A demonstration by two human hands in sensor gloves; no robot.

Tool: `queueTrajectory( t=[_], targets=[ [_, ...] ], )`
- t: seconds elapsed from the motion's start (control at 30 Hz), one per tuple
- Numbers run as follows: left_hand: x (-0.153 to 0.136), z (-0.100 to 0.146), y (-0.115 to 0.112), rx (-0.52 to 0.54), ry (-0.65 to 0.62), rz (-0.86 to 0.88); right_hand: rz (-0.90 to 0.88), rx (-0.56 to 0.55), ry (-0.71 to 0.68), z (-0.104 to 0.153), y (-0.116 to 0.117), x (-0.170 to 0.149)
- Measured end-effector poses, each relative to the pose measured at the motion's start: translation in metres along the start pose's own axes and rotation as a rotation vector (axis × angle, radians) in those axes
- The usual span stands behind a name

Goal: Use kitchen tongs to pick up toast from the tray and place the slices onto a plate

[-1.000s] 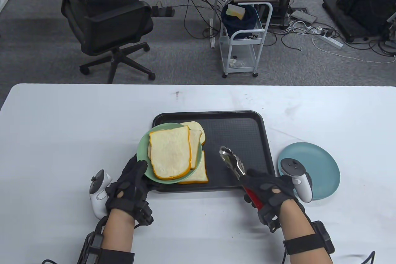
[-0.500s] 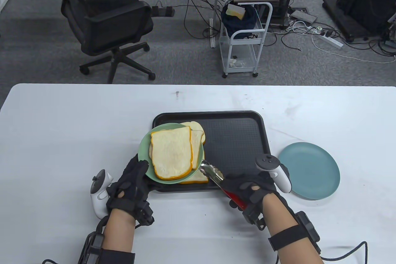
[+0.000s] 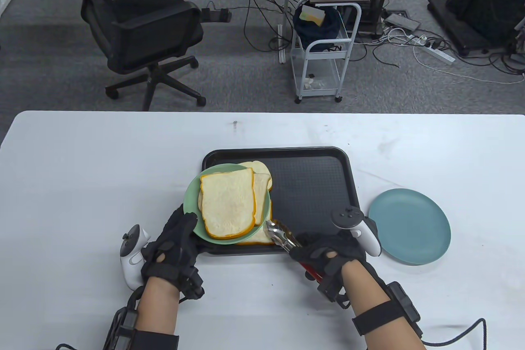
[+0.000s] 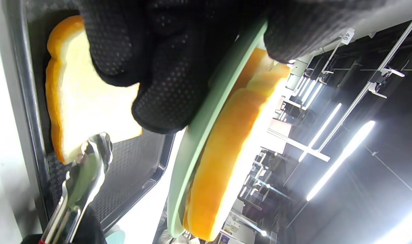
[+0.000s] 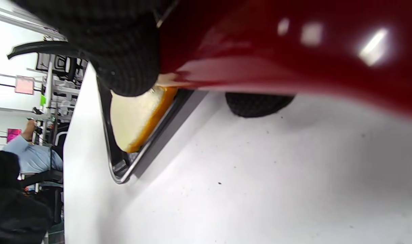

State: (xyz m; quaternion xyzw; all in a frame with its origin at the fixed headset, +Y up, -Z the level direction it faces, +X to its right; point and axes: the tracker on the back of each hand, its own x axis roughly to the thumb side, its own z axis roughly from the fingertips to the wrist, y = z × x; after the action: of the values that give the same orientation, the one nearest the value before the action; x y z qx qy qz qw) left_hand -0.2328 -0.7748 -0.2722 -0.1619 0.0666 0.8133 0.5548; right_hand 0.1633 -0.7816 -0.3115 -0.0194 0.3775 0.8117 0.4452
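A green plate [image 3: 192,207] with stacked toast slices [image 3: 227,205] is held tilted above the black tray's [image 3: 316,186] left side. My left hand [image 3: 172,243] grips the plate's near rim [image 4: 206,112], thumb on top. One more toast slice [image 3: 257,237] lies on the tray under the plate, seen also as toast [image 4: 73,98] in the left wrist view. My right hand [image 3: 328,255] grips the red-handled metal tongs [image 3: 283,237]. The tong tips [image 4: 94,149] are at that slice's near right corner. Whether they clamp it is unclear.
A blue plate [image 3: 410,225] sits on the white table [image 3: 102,161] right of the tray. Beyond the table's far edge stand an office chair [image 3: 139,34] and a small white cart [image 3: 324,50], with cables on the floor.
My right hand has swung the tongs left from the tray's middle to the toast slice lying under the green plate. The left hand and plate have stayed nearly still.
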Motion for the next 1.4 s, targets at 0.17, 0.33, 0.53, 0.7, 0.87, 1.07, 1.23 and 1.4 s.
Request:
queueTrajectory(
  t=[0.17,0.33,0.53,0.7,0.87,1.07,1.23,1.4],
  targets=[
    [0.001,0.0,0.004,0.015,-0.004,0.008,-0.082,-0.018,-0.085,0.022,-0.018,-0.002],
    [0.002,0.001,0.007,0.025,-0.012,0.021,-0.197,-0.098,-0.187,0.052,-0.045,-0.006],
    [0.002,0.002,0.008,0.033,-0.012,0.024,-0.418,-0.218,-0.405,0.087,-0.081,-0.015],
    [0.002,0.003,0.008,0.036,-0.009,0.02,-0.537,-0.241,-0.624,0.104,-0.087,-0.009],
    [0.002,0.003,0.007,0.032,-0.009,0.016,-0.577,-0.122,-0.751,0.105,-0.069,0.008],
    [0.002,0.002,0.005,0.016,-0.01,0.006,-0.519,-0.014,-0.737,0.093,-0.035,0.025],
    [0.002,0.001,0.001,0.0,-0.012,-0.008,-0.43,0.082,-0.575,0.067,-0.006,0.025],
    [0.001,0.001,0.002,0.022,-0.002,-0.042,-0.381,0.117,-0.455,0.053,0.008,0.021]
  ],
)
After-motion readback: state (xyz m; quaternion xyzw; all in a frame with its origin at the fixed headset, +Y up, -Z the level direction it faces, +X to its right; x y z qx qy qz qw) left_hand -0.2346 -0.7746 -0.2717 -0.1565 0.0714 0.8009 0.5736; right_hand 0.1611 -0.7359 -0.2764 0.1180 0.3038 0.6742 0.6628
